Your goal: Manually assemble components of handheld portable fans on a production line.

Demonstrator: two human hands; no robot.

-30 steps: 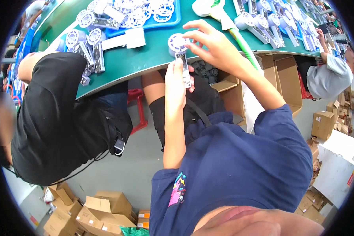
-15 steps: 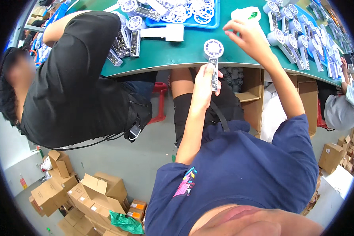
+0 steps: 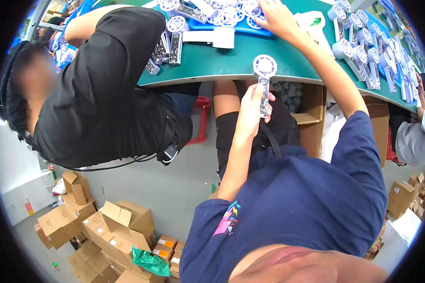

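Observation:
My left hand [image 3: 250,111] is closed around the handle of a white handheld fan [image 3: 265,66]. Its round, spoked head points away from me, and a dark circuit board shows along the handle. The fan is just off the table's near edge, above my lap. My right hand [image 3: 279,20] reaches over the blue tray [image 3: 250,31], thumb and fingers apart, at the right end of a heap of white spoked rings [image 3: 229,18]. The fingertips are close to the rings; whether they touch one I cannot tell.
On the green table [image 3: 208,63], several fan bodies [image 3: 176,45] lie left, beside a white flat-ended part [image 3: 223,37]. A white plastic bag [image 3: 311,23] sits right of my forearm, before more fans [image 3: 359,56]. A co-worker in black [image 3: 104,94] sits close on my left. An open carton [image 3: 311,115] stands under the table.
My right hand has moved forward and left from above the table to the ring tray. My left hand still holds the fan. The whole view has shifted slightly.

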